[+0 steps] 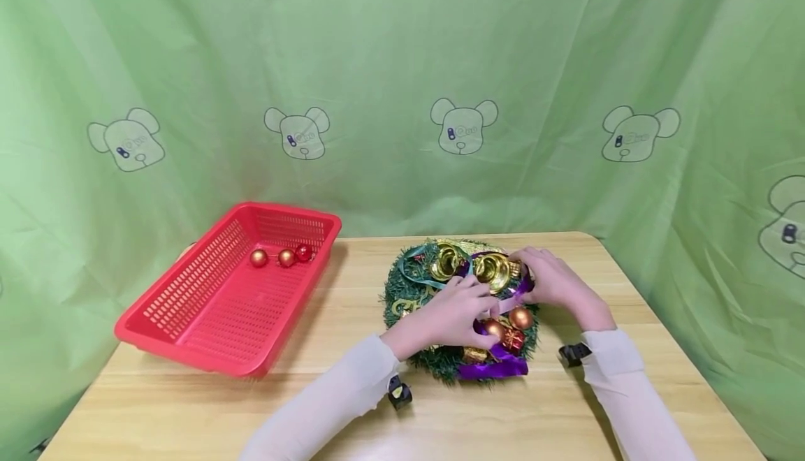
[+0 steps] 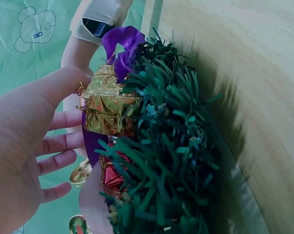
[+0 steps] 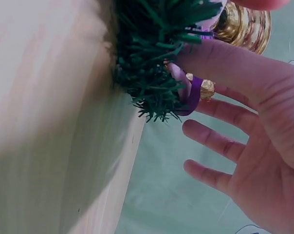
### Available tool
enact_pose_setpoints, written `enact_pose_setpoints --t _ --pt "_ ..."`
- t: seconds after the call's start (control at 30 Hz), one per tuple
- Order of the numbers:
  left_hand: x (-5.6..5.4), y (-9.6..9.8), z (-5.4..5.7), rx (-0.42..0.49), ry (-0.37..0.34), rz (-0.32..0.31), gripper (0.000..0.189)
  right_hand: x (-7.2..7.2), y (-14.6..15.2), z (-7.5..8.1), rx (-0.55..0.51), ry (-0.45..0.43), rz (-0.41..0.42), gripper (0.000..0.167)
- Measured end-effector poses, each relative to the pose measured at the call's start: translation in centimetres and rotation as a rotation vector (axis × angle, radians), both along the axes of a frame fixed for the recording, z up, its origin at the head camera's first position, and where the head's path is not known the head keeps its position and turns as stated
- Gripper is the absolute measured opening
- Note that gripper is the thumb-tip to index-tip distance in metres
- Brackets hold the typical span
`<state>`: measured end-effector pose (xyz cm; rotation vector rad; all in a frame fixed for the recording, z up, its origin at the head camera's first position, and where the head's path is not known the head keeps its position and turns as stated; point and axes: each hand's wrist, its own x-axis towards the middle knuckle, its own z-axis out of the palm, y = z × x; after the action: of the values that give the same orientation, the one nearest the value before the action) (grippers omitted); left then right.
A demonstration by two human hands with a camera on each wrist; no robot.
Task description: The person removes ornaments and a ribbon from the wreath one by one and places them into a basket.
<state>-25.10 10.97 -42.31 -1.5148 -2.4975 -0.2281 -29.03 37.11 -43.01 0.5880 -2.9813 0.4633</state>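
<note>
A round green tinsel wreath [image 1: 393, 293] lies on the table, trimmed with gold bells [image 1: 493, 272], shiny balls [image 1: 520, 318], small foil-wrapped gift boxes [image 2: 113, 107] and a purple ribbon [image 1: 493, 370]. My left hand [image 1: 455, 313] reaches over its middle, fingertips at the ribbon and the thumb spread apart beside a gold box. At the wreath's right edge, my right hand [image 1: 553, 283] pinches the ribbon between thumb and forefinger; its other fingers stay spread in the right wrist view. The thumb's tip is partly hidden by tinsel.
On the left stands a red plastic basket [image 1: 189, 356], holding two gold balls and a red ball [image 1: 304, 252]. Both stand on a wooden table [image 1: 352, 405]. A green curtain [image 1: 377, 49] with bear-head prints hangs behind and at the sides.
</note>
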Motion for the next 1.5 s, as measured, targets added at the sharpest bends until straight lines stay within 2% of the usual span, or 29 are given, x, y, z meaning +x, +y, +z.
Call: enact_pose_setpoints --t 0.27,0.57,0.83,1.07,1.23,1.37,1.5 --pt "-0.5 -0.3 0.2 -0.01 -0.015 0.008 0.031 -0.7 -0.4 0.2 0.001 0.002 -0.004 0.083" --pt "-1.2 0.1 0.9 -0.091 0.0 0.047 0.037 -1.5 -0.5 0.4 0.012 0.016 -0.007 0.079" --pt "-1.3 0.5 1.1 -0.121 -0.001 0.055 0.033 -1.7 -1.0 0.4 0.012 0.026 -0.001 0.079" --pt "-1.0 0.9 1.0 -0.134 0.014 0.05 0.033 -1.2 -1.1 0.4 0.004 0.035 0.01 0.078" --pt "-0.6 1.1 1.0 -0.122 0.023 0.032 0.041 -0.7 -0.7 0.1 0.012 0.027 0.005 0.079" --pt "-0.4 0.8 1.1 -0.076 0.059 0.026 0.037 -0.5 -0.6 0.0 0.012 0.031 0.0 0.08" --pt "-0.1 0.5 1.7 -0.006 0.059 0.003 0.037 -0.2 -0.3 -0.3 0.004 0.035 0.001 0.08"
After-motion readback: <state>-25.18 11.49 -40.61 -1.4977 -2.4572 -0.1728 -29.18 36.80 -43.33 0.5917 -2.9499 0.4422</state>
